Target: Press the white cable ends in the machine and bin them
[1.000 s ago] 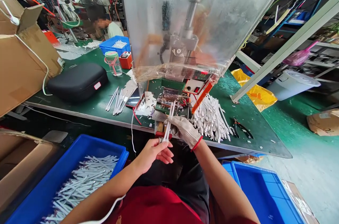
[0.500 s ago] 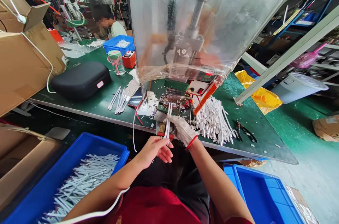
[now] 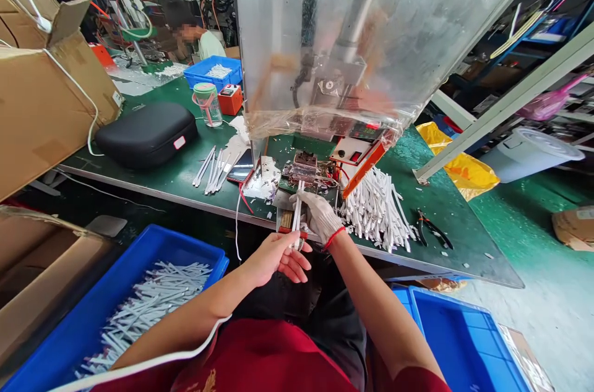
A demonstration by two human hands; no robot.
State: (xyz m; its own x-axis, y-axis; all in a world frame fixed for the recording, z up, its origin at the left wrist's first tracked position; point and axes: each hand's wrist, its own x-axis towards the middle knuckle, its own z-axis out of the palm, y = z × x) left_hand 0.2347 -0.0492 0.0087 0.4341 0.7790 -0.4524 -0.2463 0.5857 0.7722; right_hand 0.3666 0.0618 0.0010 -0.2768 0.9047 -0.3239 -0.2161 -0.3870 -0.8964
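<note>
Thin white strips run lengthwise between my two hands, their far ends at the metal fixture of a bench machine. Bare, my left hand pinches the near ends between thumb and forefinger, the other fingers loosely spread. My right hand, in a white knitted glove with a red cuff, is closed on the strips farther up, by the fixture. Whether the far ends sit inside the fixture I cannot tell. A big pile of similar white strips lies right of the gloved hand.
A cloudy plastic shield hangs over the fixture. Black-handled pliers lie at right; a black case, a jar and a phone at left. Blue bins flank me below the bench. A person sits beyond.
Both hands have stayed on the strips, which have shifted slightly toward the fixture. The view has moved a little, and the fixture's upper part looks more exposed.
</note>
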